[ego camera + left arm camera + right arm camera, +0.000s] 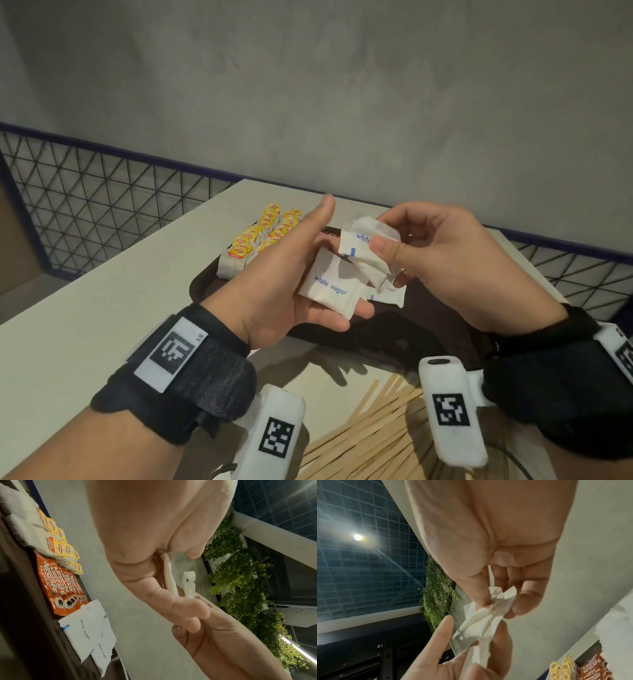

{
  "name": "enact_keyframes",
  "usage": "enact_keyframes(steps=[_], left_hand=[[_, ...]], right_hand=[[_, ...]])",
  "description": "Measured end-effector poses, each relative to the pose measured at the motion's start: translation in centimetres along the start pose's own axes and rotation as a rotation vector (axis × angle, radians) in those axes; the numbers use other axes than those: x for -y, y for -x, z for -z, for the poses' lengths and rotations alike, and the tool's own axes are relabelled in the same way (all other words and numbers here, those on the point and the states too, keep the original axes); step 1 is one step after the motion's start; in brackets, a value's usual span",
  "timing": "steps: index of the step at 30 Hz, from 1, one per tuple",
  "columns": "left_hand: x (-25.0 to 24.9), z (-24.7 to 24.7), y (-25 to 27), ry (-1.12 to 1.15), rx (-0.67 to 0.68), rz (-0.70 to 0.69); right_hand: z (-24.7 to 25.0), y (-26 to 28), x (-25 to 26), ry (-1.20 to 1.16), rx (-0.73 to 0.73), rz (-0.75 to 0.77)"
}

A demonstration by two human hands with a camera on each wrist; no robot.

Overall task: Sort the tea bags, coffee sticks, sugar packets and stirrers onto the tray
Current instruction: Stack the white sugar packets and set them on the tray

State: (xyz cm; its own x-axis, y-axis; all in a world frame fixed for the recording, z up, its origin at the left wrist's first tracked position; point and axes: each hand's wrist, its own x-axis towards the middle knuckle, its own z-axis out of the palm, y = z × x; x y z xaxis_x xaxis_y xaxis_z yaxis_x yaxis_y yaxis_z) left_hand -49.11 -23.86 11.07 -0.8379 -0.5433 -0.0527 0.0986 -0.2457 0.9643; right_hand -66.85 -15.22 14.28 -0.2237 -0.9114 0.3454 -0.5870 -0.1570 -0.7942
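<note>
My left hand [305,270] is held palm up over the dark brown tray [205,291], thumb raised. A white sugar packet [330,291] lies on its fingers and shows edge-on in the left wrist view [169,577]. My right hand [388,236] pinches a crumpled bunch of sugar packets [368,255] between thumb and fingers, just above the left palm; the right wrist view shows the bunch [488,615]. On the tray stand yellow-tagged tea bags [260,236], orange coffee sticks [58,585] and flat sugar packets [89,632]. Wooden stirrers [376,421] lie loose on the table near me.
The pale table [102,308] ends at a wire-mesh railing [102,192] on the left and behind. A grey wall rises past the tray. Most of the tray's near half [394,329] is in shadow under my hands.
</note>
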Motion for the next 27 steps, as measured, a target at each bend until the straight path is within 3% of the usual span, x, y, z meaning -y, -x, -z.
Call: enact_keyframes(steps=[11, 19, 23, 27], left_hand=[[0.6, 0.2, -0.5, -0.006, -0.157, -0.096], [0.7, 0.4, -0.6, 0.024, -0.174, -0.082], [0.8, 0.6, -1.0, 0.161, -0.138, -0.07], [0.6, 0.9, -0.9, 0.407, -0.082, -0.045]], right_hand=[[-0.1, -0.1, 0.0, 0.067, 0.007, -0.107], [-0.2, 0.2, 0.1, 0.136, -0.006, -0.043], [-0.1, 0.1, 0.1, 0.187, 0.014, -0.052], [0.3, -0.1, -0.3, 0.227, -0.067, -0.101]])
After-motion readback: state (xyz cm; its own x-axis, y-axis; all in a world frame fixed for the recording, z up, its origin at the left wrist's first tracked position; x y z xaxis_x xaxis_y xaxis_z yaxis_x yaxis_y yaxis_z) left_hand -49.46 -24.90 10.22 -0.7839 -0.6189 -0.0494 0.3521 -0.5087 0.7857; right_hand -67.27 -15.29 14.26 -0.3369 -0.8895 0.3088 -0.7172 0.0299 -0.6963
